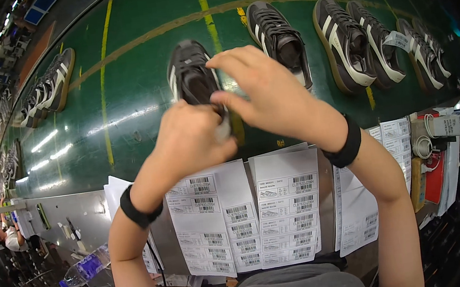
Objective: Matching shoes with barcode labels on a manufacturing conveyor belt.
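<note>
A black sneaker with white side stripes stands upright on the green surface in front of me, its toe pointing away. My left hand is curled closed at the heel end and covers part of the shoe's collar. At the shoe's right side is my right hand, thumb and fingers apart. Its thumb tip reaches the shoe opening, though I cannot tell whether it touches. Just beyond that hand, to the right, stands another black sneaker with dark laces. The heel of the first shoe is blurred.
The green conveyor belt carries more sneakers at the right and a group of shoes at the left. Sheets of barcode labels hang along the near edge. A plastic bottle lies at lower left; a white cable is at right.
</note>
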The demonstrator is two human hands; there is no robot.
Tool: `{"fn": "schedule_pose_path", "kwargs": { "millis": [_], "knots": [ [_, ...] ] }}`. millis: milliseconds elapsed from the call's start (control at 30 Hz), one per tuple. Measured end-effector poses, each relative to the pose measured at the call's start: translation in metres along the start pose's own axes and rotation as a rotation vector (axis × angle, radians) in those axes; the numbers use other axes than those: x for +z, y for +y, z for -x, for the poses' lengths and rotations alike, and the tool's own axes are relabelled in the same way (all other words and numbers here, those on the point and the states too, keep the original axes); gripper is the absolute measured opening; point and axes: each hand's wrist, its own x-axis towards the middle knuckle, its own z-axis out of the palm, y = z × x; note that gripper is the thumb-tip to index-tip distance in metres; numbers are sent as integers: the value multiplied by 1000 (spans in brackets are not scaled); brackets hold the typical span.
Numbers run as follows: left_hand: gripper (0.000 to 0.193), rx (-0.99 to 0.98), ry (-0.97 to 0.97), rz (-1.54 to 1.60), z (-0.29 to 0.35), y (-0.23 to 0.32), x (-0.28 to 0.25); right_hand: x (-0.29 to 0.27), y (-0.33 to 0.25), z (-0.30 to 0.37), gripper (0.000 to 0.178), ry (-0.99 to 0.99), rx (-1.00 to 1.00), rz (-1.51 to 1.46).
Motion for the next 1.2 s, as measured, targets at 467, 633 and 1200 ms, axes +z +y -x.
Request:
{"fn": "schedule_pose_path", "kwargs": {
  "millis": [467, 633, 1200],
  "knots": [
    [16, 143, -237, 205, 48, 115, -47, -24, -31, 11, 20, -366, 497, -547],
    [29, 93, -274, 251, 42, 113, -55, -21, -17, 12, 23, -468, 709, -757],
    [70, 16, -140, -24, 47, 96, 9, -96, -76, 161, 43, -255, 467, 121]
  ]
}}
